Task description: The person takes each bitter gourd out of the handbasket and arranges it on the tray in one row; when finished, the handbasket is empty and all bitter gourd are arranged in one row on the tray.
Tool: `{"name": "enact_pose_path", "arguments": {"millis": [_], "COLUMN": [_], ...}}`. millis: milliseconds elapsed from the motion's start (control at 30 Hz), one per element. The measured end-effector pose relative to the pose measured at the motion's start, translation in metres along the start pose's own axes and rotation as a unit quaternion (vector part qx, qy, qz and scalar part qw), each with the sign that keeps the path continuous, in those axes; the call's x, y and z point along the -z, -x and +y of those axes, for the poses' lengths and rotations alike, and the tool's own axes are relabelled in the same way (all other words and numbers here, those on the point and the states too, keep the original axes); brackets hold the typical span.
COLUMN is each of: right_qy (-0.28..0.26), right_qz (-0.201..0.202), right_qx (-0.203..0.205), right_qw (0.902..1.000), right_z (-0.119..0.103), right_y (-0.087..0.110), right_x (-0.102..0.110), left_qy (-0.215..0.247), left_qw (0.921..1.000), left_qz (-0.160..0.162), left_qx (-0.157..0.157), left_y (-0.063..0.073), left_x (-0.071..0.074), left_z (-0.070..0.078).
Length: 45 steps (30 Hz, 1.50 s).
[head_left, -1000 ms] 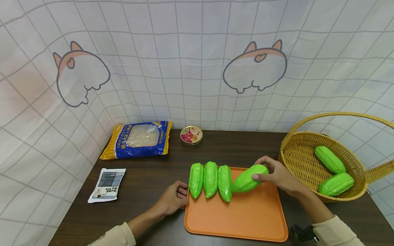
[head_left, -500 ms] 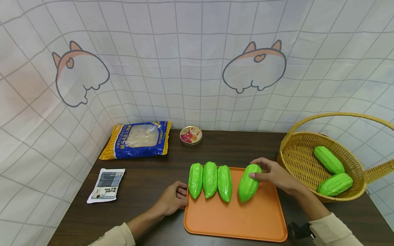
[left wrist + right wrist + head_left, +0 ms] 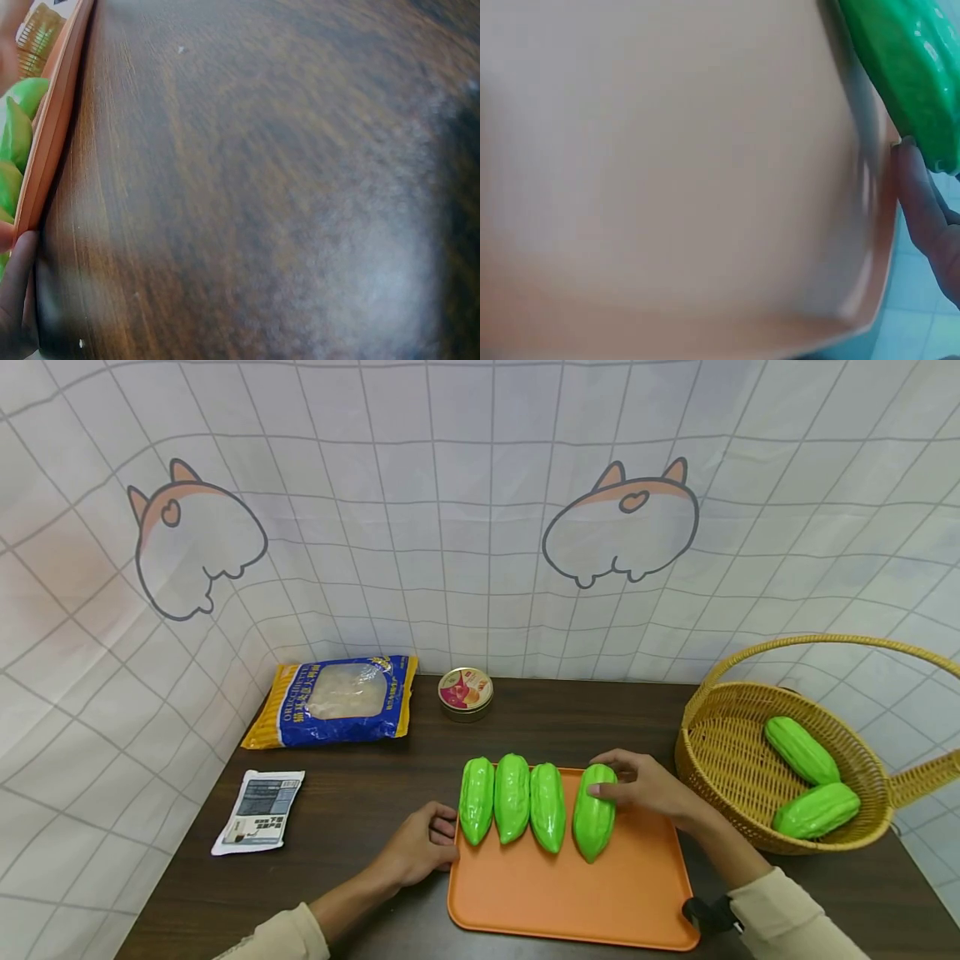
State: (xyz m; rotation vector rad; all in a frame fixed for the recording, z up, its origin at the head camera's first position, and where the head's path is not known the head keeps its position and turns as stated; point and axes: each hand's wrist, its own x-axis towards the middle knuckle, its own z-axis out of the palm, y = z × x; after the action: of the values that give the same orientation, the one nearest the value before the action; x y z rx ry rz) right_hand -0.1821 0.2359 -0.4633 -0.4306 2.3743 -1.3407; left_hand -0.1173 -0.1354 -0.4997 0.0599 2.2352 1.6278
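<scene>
Steadiness seems why our left hand [image 3: 417, 847] pinches the rectangular orange plastic tray's [image 3: 558, 897] left edge, our right hand [image 3: 647, 787] gripping a ridged green gourd [image 3: 594, 825] near the far edge.

The bag [image 3: 348, 702], beyond the left hand [image 3: 420, 846] and to its left, reads "ORECCHIETTE" beside Chinese characters. The packet [image 3: 258, 812] left of that hand and the tin [image 3: 465, 693] beyond it carry print too small to read.
</scene>
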Motion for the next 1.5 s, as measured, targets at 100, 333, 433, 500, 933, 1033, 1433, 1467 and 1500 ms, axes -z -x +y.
{"name": "enact_pose_path", "arguments": {"millis": [100, 333, 433, 500, 933, 1033, 1433, 1467, 1500], "right_qy": [0.012, 0.019, 0.018, 0.014, 0.010, 0.008, -0.016, -0.021, -0.023], "right_qz": [0.006, 0.017, 0.026, 0.026, 0.035, 0.037, 0.045, 0.045, 0.045], "right_qx": [-0.001, -0.004, -0.004, -0.002, 0.005, 0.000, -0.023, -0.024, -0.026], "right_qw": [0.9999, 0.9997, 0.9995, 0.9996, 0.9993, 0.9993, 0.9986, 0.9985, 0.9984], "right_z": [0.000, 0.001, 0.000, 0.000, -0.002, -0.002, -0.004, -0.004, -0.004], "right_y": [-0.004, -0.009, -0.008, -0.008, -0.007, -0.007, -0.007, -0.007, -0.007], "right_x": [-0.005, -0.013, -0.013, -0.013, -0.011, -0.011, -0.012, -0.011, -0.011], "left_qy": [-0.002, -0.002, -0.003, -0.004, -0.005, -0.003, -0.004, -0.004, -0.004], "left_qw": [1.0000, 1.0000, 1.0000, 1.0000, 1.0000, 1.0000, 1.0000, 1.0000, 1.0000], "left_qz": [0.001, 0.000, 0.000, 0.000, -0.001, -0.001, 0.000, 0.001, 0.001], "left_qx": [0.000, -0.003, -0.004, -0.003, -0.004, -0.002, 0.003, 0.005, 0.006], "left_y": [0.000, -0.001, -0.002, -0.002, -0.004, -0.004, -0.002, -0.002, -0.002], "left_x": [0.000, 0.000, 0.000, 0.000, 0.000, -0.001, 0.000, 0.000, 0.000], "left_z": [0.000, 0.000, -0.001, -0.001, -0.001, -0.001, -0.002, -0.002, -0.002]}}
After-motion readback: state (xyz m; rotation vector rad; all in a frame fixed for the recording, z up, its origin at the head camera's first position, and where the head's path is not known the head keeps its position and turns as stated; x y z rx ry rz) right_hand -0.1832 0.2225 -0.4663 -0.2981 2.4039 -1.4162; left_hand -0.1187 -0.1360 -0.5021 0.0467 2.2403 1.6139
